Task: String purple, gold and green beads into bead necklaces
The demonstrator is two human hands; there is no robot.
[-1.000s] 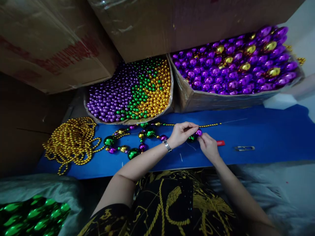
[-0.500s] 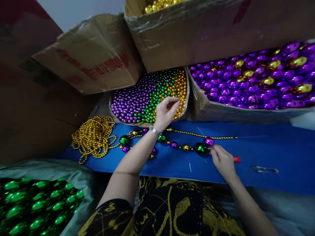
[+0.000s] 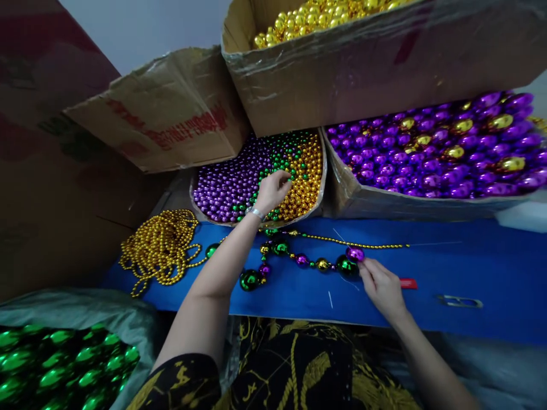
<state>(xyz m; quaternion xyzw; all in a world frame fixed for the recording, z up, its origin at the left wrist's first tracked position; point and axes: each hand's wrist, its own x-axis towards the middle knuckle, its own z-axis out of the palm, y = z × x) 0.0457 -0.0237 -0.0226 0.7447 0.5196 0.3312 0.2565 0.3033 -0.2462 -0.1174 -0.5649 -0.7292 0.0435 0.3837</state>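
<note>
My left hand (image 3: 273,191) is over the box of small purple, green and gold beads (image 3: 231,188), near the line between green and gold. Its thumb and fingers are drawn together; whether a bead is between them is too small to tell. On the blue table my right hand (image 3: 382,285) pinches the purple bead (image 3: 355,254) at the end of a strand. Next to that bead is a large green bead (image 3: 347,265). The strand of mixed beads (image 3: 301,260) runs leftward and passes below my left forearm. Beside it lies a thin gold bead string (image 3: 359,245).
A heap of gold bead strings (image 3: 160,245) lies at the left. Large purple beads (image 3: 397,154) fill a box at the right, gold beads (image 3: 316,20) one above. Green beads (image 3: 55,364) are in a bag at lower left. Metal snips (image 3: 460,302) and a red tag (image 3: 408,283) lie at right.
My left hand has moved left over the small beads, away from the gold side. My right hand keeps its pinch on the purple bead. The view has tilted up a little.
</note>
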